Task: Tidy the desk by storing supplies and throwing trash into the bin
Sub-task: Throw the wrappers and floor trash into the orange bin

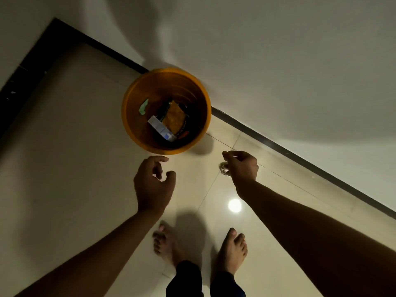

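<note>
An orange round bin (130, 108) stands on the floor against the wall. Inside it lie a white and blue carton (161, 128), an orange packet (175, 117) and a green scrap (144, 107). My left hand (153, 183) hovers just below the bin's near rim, fingers curled apart, holding nothing. My right hand (242, 166) is to the lower right of the bin, closed on a small crumpled shiny wrapper (224, 168) that sticks out on its left side.
Glossy cream floor tiles (64, 168) with a dark skirting strip (300, 157) along the white wall (278, 61). My bare feet (231, 249) stand below the hands. A lamp reflection (234, 205) shines on the floor.
</note>
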Demonstrator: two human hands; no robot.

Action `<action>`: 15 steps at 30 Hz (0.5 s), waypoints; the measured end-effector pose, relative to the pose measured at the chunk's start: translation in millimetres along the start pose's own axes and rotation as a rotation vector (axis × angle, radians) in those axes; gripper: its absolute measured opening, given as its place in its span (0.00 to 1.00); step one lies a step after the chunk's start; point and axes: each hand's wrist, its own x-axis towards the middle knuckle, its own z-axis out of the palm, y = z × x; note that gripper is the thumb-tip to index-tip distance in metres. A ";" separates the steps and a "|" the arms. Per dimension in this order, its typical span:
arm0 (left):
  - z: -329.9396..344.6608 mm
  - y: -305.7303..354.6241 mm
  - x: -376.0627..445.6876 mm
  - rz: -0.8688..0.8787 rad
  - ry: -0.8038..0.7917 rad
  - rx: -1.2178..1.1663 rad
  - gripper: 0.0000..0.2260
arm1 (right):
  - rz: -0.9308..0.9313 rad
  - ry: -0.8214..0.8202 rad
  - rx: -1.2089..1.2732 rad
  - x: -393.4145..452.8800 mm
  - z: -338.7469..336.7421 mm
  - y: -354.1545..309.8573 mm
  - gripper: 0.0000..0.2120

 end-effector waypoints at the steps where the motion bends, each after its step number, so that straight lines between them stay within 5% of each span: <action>1: 9.6 -4.1 -10.6 0.049 -0.057 0.017 0.16 | -0.001 0.020 -0.037 5.8 -5.2 8.9 0.11; 4: 43.5 -22.4 -31.7 0.114 -0.195 0.058 0.19 | -0.018 0.041 -0.117 26.4 -16.7 35.3 0.12; 9: 103.8 -54.8 -33.3 -0.041 -0.255 0.019 0.18 | -0.141 0.000 -0.233 64.5 -24.0 79.7 0.13; 15: 161.8 -78.8 1.6 -0.123 -0.131 -0.039 0.09 | -0.391 -0.012 -0.573 102.0 -19.5 122.7 0.33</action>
